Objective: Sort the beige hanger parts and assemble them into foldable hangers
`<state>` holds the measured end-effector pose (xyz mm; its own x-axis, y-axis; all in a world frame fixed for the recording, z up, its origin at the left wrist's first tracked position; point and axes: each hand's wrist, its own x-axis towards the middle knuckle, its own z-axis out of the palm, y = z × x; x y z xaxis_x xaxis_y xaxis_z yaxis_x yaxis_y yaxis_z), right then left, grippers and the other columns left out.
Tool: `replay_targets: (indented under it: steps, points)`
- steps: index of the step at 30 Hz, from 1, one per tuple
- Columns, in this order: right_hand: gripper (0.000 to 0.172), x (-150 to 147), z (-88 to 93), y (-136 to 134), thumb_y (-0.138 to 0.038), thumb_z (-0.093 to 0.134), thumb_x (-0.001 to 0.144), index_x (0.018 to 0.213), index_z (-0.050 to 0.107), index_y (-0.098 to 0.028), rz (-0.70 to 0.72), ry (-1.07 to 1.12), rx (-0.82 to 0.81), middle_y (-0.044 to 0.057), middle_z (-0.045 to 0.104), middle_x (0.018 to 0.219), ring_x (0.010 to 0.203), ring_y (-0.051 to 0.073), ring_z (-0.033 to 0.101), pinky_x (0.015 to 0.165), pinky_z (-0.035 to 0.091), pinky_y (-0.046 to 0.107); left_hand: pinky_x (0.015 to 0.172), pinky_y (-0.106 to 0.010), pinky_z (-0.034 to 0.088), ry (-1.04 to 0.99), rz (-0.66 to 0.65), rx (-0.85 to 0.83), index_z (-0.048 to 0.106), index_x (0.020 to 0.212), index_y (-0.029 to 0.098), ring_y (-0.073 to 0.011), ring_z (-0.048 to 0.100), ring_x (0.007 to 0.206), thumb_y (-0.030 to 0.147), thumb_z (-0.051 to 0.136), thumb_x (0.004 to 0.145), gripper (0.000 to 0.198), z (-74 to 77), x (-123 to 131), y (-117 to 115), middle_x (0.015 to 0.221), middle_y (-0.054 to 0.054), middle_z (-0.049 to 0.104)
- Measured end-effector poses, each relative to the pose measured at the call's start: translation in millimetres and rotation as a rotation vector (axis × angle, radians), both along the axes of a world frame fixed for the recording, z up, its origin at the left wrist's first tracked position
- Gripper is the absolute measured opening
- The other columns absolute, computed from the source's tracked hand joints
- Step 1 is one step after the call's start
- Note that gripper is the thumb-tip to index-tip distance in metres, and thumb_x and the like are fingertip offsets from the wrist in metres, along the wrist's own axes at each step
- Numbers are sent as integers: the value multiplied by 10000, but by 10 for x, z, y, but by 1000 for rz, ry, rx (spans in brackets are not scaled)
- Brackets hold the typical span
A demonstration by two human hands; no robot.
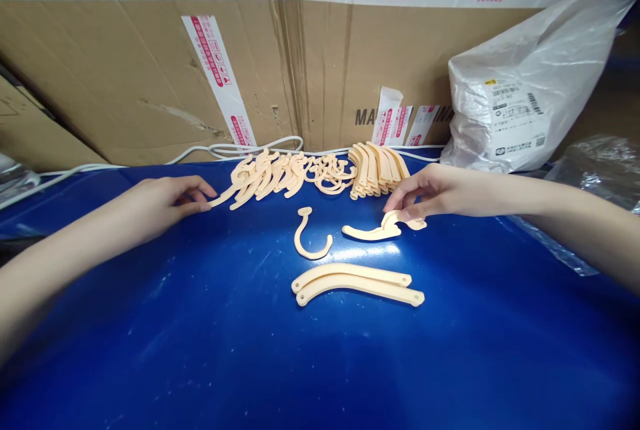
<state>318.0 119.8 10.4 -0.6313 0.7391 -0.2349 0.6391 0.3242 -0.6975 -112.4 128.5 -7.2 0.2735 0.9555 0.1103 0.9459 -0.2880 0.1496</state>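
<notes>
Two curved bars [357, 285] lie lower centre. My left grip [160, 203] rests loose, empty, by the pile [280, 173] — my right grip [430, 193] pinches the curved piece [373, 231] right of centre; I'd lift it level, sparing the hook [311, 238].

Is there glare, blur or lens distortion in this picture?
Head view: light glares white on the blue table just above the two long bars; the wide lens bows the cardboard boxes; left hand and right hand, with its curved piece, look sharp.
</notes>
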Motion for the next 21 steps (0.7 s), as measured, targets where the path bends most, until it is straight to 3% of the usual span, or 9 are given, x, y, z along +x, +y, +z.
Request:
replay_targets:
  steps: [4,8,13,17,21]
  points:
    - [332,26,-44,12,-513,642,835,959,738,-220,13,-42,73,27,721,840,766,183,646,644,494,301,602,-213,462,-48,-56,161,642,1006,194,-118,647,648,353,498,968,217,-102,121,-53,761,42,693]
    - [273,44,-58,32,-453,622,854,946,725,-218,27,-67,118,26,727,859,767,179,657,639,497,296,589,-208,491,-67,-68,196,633,1004,181,-111,651,644,358,514,977,215,-137,197,-76,798,32,705]
    - [222,43,-67,33,-378,621,841,965,721,-223,20,-77,153,11,729,885,764,169,658,650,501,290,608,-206,513,-65,-63,232,591,1032,176,-102,654,671,336,515,982,184,-113,221,-116,852,22,712]
    - [231,29,-83,15,-363,611,830,966,718,-209,-1,-105,191,15,731,889,772,172,660,649,499,291,535,-192,436,-22,-29,375,579,1013,162,-87,588,612,303,497,988,165,-48,370,-216,779,33,653]
    - [251,27,-92,6,-383,594,841,977,722,-217,-10,-143,265,21,737,916,793,181,666,655,494,299,645,-227,479,-15,-227,450,579,1043,176,-126,606,777,260,474,991,143,-16,625,-404,905,-5,641]
